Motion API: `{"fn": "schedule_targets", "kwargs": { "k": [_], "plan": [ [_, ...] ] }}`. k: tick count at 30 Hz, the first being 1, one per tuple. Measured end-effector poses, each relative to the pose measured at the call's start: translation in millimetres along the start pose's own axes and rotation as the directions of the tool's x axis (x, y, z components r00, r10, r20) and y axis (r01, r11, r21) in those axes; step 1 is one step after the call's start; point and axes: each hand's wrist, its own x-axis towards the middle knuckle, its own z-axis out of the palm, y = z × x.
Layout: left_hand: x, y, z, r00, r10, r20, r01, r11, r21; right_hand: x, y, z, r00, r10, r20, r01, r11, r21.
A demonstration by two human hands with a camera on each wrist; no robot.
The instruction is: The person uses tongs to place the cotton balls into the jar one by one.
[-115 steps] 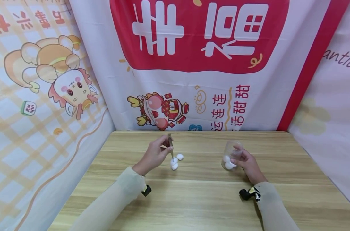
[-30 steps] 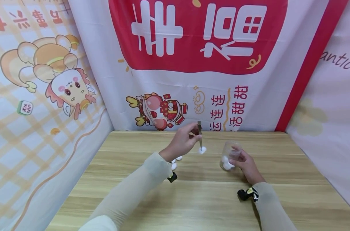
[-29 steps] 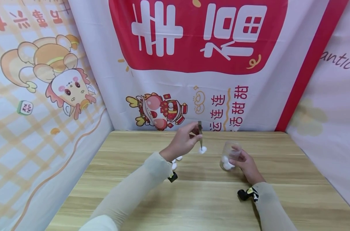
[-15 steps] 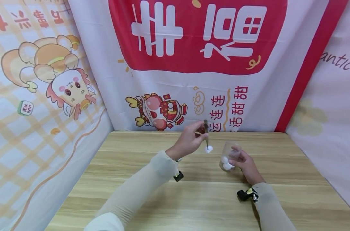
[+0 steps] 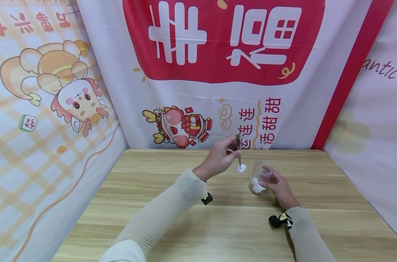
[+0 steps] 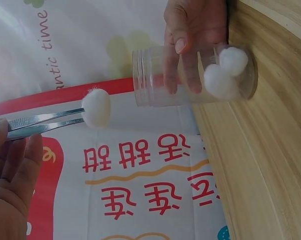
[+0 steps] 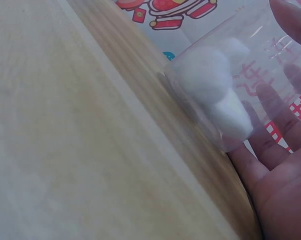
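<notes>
My left hand (image 5: 217,159) pinches a pair of metal tweezers (image 6: 45,122) between thumb and fingers. Their tips grip a white cotton ball (image 6: 97,108), held in the air short of the mouth of a clear plastic jar (image 6: 158,75). My right hand (image 5: 279,186) holds the jar from its right side, thumb and fingers round the wall. Inside, several cotton balls (image 7: 205,75) lie together at the bottom. The jar's mouth has no lid on it. In the head view, the left forearm covers the spot where other cotton balls lay.
A wood-grain table (image 5: 237,233) lies under both hands. Behind it hangs a printed cloth (image 5: 191,94) with red lettering, and patterned cloths line the left and right sides. A small black camera sits on each wrist.
My left hand has lifted a cotton ball from the small group on the table and carried it rightward, close to the jar. My right hand and the jar have hardly moved.
</notes>
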Motion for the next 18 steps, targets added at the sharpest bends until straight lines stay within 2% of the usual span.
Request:
{"fn": "schedule_targets", "kwargs": {
  "k": [7,12,18],
  "plan": [
    [5.9,-1.2,5.8,0.999,0.043,-0.002,-0.043,0.999,0.024,0,0,-0.2,1.0,-0.004,0.009,0.003,0.999,0.034],
    [7.9,-0.2,8.8,0.999,0.033,0.013,-0.034,0.999,0.023,2,2,-0.5,1.0,0.008,0.018,-0.009,0.999,0.043],
    [10.2,-0.6,15.1,1.0,0.028,0.001,-0.028,1.0,0.008,2,1,-0.5,1.0,0.006,0.021,-0.007,0.999,0.047]
  ]
}}
